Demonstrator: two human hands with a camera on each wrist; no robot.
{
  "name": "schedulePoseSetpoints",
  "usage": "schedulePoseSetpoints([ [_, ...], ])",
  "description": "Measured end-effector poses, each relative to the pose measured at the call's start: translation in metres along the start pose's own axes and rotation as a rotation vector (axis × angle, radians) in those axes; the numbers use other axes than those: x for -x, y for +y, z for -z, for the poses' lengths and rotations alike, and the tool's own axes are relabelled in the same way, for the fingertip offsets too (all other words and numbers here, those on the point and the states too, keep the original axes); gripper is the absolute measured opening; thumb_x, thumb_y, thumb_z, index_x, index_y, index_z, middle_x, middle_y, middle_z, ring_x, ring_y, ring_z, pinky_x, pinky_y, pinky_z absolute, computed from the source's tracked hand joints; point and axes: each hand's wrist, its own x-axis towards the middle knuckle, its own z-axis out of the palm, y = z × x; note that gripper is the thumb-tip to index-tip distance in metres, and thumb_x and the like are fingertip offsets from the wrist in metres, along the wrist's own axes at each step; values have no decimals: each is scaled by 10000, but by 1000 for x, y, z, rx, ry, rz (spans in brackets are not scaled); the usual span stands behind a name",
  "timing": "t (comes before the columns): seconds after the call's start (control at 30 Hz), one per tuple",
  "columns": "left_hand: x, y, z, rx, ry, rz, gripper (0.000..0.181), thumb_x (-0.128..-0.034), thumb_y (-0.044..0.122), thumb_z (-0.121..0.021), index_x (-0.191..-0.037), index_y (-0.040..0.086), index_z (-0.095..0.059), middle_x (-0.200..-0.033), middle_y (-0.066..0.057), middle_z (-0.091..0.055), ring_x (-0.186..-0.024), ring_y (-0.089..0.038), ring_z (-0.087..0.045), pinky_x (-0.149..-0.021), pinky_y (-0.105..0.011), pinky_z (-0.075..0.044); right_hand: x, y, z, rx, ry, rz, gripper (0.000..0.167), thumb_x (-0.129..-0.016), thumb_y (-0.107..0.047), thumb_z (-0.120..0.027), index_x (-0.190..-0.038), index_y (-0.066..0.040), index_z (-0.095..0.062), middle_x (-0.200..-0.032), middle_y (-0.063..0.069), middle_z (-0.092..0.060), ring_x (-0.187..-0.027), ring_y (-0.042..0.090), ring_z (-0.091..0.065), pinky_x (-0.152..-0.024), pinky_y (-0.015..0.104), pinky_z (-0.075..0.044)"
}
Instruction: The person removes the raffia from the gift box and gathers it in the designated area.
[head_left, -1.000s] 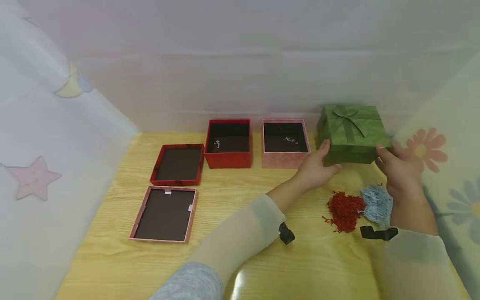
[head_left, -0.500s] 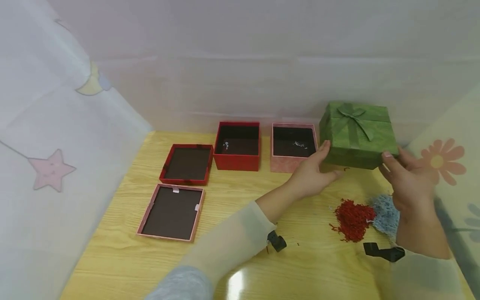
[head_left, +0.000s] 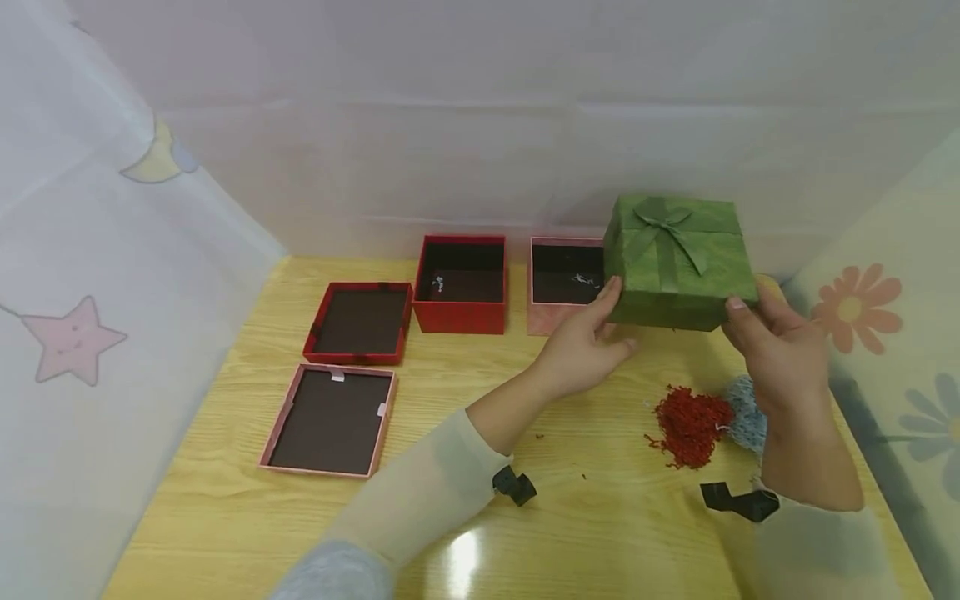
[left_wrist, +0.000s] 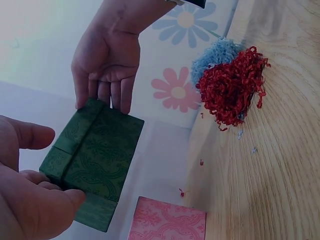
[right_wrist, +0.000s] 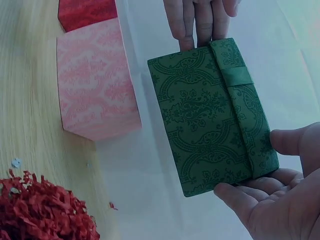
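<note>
A green gift box [head_left: 675, 258] with its lid on and a ribbon bow on top is held up off the table between my two hands. On its left side my left hand [head_left: 573, 354] grips it, thumb on the side and fingers underneath. The right hand [head_left: 787, 358] holds the opposite side near the front corner. Both wrist views show the box's patterned green side [right_wrist: 205, 120] and the lid's edge. In the head view the box covers part of an open pink box [head_left: 551, 318]; its underside and contents are hidden.
An open red box [head_left: 460, 318] stands left of the pink one, both with a few pale shreds inside. Further left lie an upturned red lid [head_left: 360, 323] and pink lid [head_left: 330, 421]. Red shredded paper [head_left: 692, 425] and blue shredded paper [head_left: 745, 414] lie at right.
Both hands have lifted the green box and carried it left, so that it now overlaps the pink box in the head view. The head view has also shifted slightly.
</note>
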Motion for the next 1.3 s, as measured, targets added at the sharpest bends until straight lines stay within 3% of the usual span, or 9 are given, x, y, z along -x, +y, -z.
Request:
schedulePoseSetpoints([
  [0.1,5,-4,2,-30,10,-12,826,-985,107,-680,-1653,146,-196,-1703,131,-126,-1464,-200,-419,-1083,-166,-412,3,2,-1,32,-31,1,712,-1023,-277,-674,-1624,-157,-313,-1671,96,-312,-1468,191,-409,-1092,207,-456],
  [0.23,16,-9,4,-27,21,-22,825,-979,88,-682,-1650,141,-204,-1706,108,-136,-1526,-65,-213,-1172,-206,-321,10,7,-5,87,-59,-10,719,-1027,-289,-669,-1631,-175,-297,-1670,123,-293,-1458,183,-420,-1005,152,-499],
  [0.3,23,-10,6,-25,26,-19,820,-980,90,-679,-1651,151,-212,-1703,124,-140,-1527,-41,-186,-1197,-234,-298,14,10,-8,133,-62,-24,730,-1023,-314,-673,-1633,-188,-292,-1663,140,-295,-1461,185,-416,-982,140,-506],
  [0.47,41,-14,14,-26,41,-28,810,-973,81,-677,-1650,154,-236,-1701,118,-171,-1538,-60,-187,-1224,-283,-279,24,18,-16,329,-68,-29,725,-1024,-413,-650,-1630,-231,-296,-1633,154,-346,-1509,277,-341,-1031,151,-473],
  [0.63,62,-20,18,24,50,-17,802,-968,63,-672,-1645,165,-253,-1694,126,-199,-1540,-60,-181,-1234,-296,-261,38,27,-25,440,-101,-16,731,-1045,-457,-595,-1644,-212,-257,-1638,170,-345,-1523,362,-291,-1055,160,-463],
  [0.9,95,-23,30,52,80,36,786,-970,77,-666,-1638,218,-276,-1697,114,-189,-1543,-135,-207,-1236,-356,-258,57,38,-48,440,-110,0,745,-1046,-437,-607,-1627,-107,-280,-1633,141,-367,-1469,322,-399,-986,116,-480],
  [1.17,113,-19,50,28,125,59,777,-967,98,-692,-1622,282,-316,-1663,209,-228,-1515,-160,-296,-1225,-336,-276,60,38,-71,499,-103,66,687,-1041,-444,-617,-1604,-158,-346,-1523,135,-514,-1364,268,-527,-929,110,-498],
  [1.3,122,-21,56,17,139,40,761,-970,77,-688,-1621,237,-329,-1670,159,-244,-1518,-168,-297,-1222,-328,-275,63,40,-80,484,-115,82,675,-1038,-421,-635,-1596,-158,-362,-1491,160,-544,-1309,257,-575,-910,139,-529],
])
